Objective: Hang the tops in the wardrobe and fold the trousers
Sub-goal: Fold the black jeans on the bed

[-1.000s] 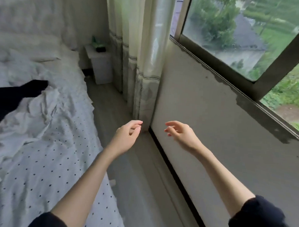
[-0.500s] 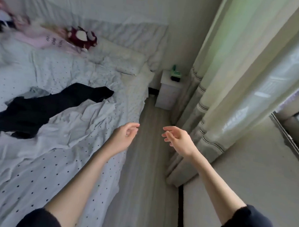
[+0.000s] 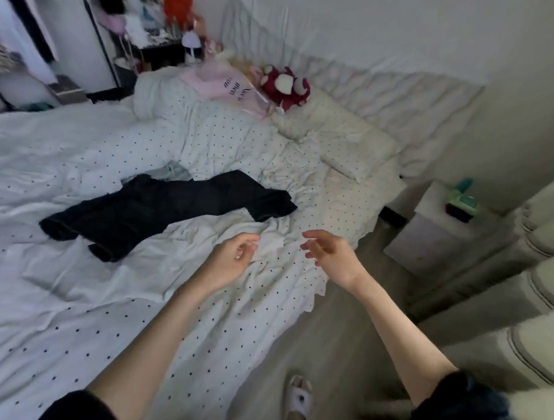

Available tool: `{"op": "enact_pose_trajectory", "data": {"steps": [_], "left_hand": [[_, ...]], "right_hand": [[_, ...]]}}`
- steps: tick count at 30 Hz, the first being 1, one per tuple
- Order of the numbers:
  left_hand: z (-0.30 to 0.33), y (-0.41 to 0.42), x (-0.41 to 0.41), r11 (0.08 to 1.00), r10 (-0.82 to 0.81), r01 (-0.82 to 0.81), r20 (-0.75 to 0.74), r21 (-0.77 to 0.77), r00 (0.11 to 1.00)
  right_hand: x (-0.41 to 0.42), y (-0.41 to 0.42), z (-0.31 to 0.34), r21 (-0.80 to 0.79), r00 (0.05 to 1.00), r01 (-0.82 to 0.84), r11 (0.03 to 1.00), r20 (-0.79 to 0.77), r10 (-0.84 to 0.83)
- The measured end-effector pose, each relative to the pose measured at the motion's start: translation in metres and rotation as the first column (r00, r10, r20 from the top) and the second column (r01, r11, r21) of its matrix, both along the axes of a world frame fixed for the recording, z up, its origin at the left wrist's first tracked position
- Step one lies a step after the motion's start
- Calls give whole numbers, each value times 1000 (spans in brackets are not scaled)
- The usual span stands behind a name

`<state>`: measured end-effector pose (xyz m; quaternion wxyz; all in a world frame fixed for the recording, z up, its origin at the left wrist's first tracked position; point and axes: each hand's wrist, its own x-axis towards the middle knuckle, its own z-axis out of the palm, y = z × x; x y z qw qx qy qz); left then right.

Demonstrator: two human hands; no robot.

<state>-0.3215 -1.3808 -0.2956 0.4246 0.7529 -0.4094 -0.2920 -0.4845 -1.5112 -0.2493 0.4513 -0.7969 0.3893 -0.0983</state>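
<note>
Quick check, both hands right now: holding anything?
Left hand: open, fingers loosely curled, holding nothing, above the bed sheet.
Right hand: open, fingers relaxed, holding nothing.

I see soft, dim daylight, faint shadows, motion blur at the top left, wide-angle bending at edges.

view swung from window to bed (image 3: 75,296). black trousers (image 3: 161,211) now wholly visible, beyond left hand (image 3: 232,262). right hand (image 3: 330,256) over bed edge; both empty, fingers loose.
</note>
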Motion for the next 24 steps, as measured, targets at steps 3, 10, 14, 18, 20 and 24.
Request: {"op": "enact_pose_trajectory", "data": {"steps": [3, 10, 14, 18, 20, 24], "left_hand": [[-6, -43, 12, 988, 151, -151, -6, 6, 988], [-13, -73, 45, 922, 378, -376, -3, 91, 926], [-31, -50, 83, 797, 589, -584, 18, 157, 808], [-63, -20, 120, 657, 722, -712, 64, 247, 688], [-84, -4, 145, 578, 778, -760, 82, 295, 623], [-128, 29, 200, 396, 879, -837, 107, 378, 464]], "right_hand": [[29, -61, -7, 29, 992, -124, 992, -14, 124], [119, -137, -14, 11, 910, -405, 914, -88, 405], [189, -131, -38, 23, 794, -599, 800, -113, 598], [245, -109, -63, 17, 679, -723, 691, -165, 715], [276, -96, -82, 46, 646, -748, 662, -177, 743], [328, -70, -122, 97, 608, -768, 633, -199, 768]]}}
